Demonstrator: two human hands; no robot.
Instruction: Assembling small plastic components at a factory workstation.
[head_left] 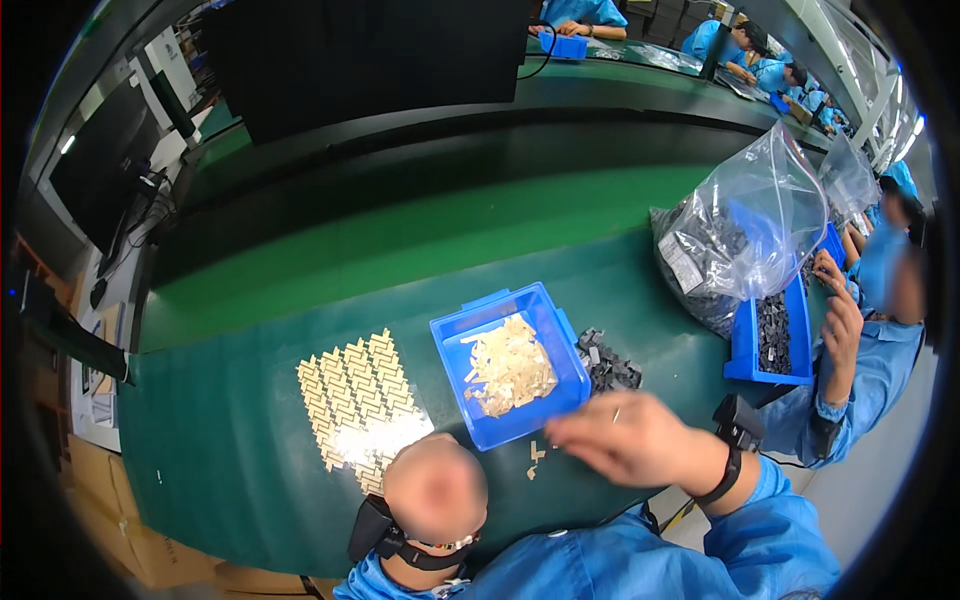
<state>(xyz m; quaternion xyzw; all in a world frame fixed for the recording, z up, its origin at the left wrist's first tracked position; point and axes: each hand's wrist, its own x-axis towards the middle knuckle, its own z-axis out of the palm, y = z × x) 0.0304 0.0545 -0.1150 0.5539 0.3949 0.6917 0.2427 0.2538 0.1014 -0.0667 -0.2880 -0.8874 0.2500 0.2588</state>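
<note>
My left hand (435,488) rests at the lower edge of a sheet covered with rows of small cream-coloured pieces (352,395); it is blurred and its fingers cannot be made out. Right of the sheet stands a blue plastic bin (482,432) holding a heap of loose cream pieces (510,368). My right hand (635,435) hovers by the bin's near right corner, thumb and fingers drawn together; whatever is between them, if anything, is hidden. A few loose cream bits (536,455) lie on the green table beside its fingertips. Behind that hand sits a pile of small dark grey parts (607,362).
A large clear plastic bag (735,240) of dark parts stands at the back right. Next to it, a second blue bin (768,378) holds dark parts, with a co-worker's hand (842,340) close by. A black monitor (370,65) rises at the back; other people work farther off.
</note>
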